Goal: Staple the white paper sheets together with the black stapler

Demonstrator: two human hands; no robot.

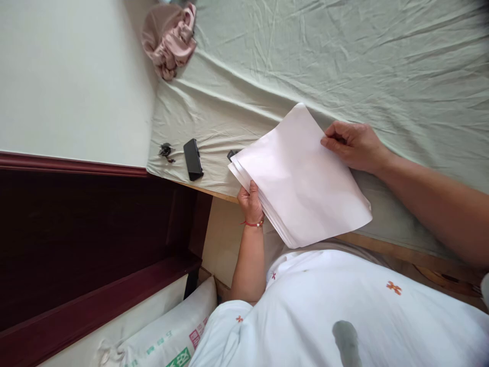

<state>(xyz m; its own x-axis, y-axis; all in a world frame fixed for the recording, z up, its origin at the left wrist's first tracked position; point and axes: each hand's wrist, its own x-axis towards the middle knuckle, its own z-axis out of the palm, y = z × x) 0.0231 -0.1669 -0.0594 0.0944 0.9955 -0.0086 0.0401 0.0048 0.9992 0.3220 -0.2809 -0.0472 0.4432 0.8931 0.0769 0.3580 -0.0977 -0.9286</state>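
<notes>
While the left hand (pixel 251 200) clamps the paper stack (pixel 301 178), right-hand fingers (pixel 331 138) pinch only the top sheet's edge; lifting slowly should keep lower sheets aligned.

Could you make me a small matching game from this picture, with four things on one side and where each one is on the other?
Things:
1. stack of white paper
2. black phone
3. pink cloth
4. red bracelet

Places:
A. bunched at the far corner of the green sheet
B. around the left wrist
C. held between the left hand and the right hand
D. lying flat near the bed's edge

Pairs: 1-C, 2-D, 3-A, 4-B
</notes>
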